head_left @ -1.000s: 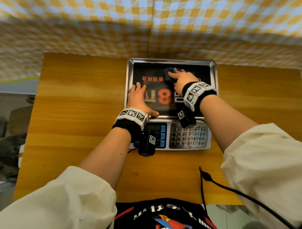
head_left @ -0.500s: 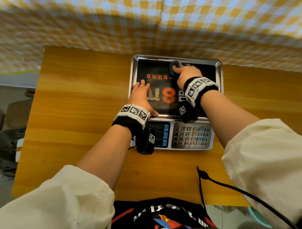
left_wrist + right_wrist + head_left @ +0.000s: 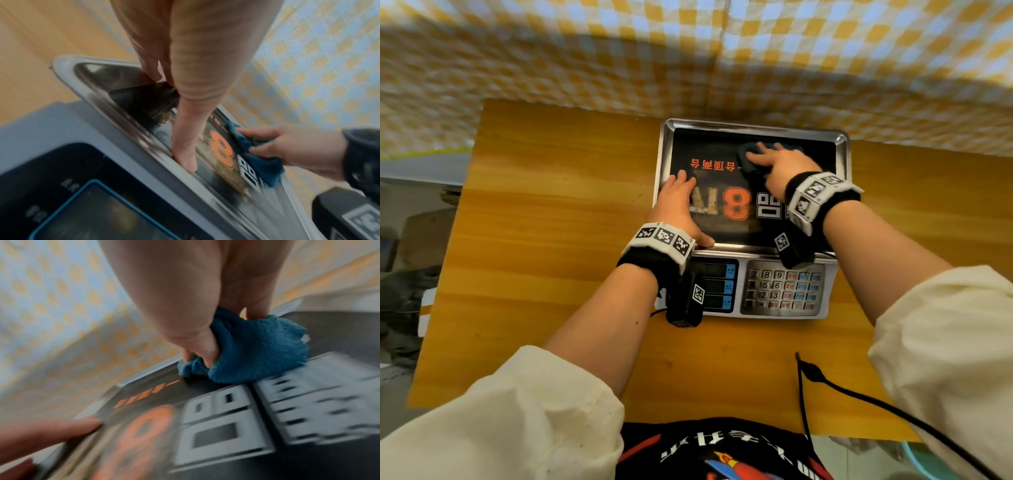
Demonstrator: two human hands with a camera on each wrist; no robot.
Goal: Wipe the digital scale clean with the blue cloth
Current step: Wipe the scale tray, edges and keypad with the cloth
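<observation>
On the wooden worktop (image 3: 551, 240), the digital scale (image 3: 753, 219) sat at 12 o'clock; the right hand (image 3: 777, 164) gripped the blue cloth (image 3: 252, 353), the left hand (image 3: 674, 205) pressed flat, fingers straight.

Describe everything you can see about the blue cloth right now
The cloth is a small, fluffy, teal-blue piece, terry-like in look, bunched into a wad rather than spread flat. It lies on the dark printed sheet in the scale's steel tray, toward the far side, right of centre. The right hand presses down on it, fingers curled into its folds. Its edges stick out around the hand. The left hand is clear of it.
</observation>
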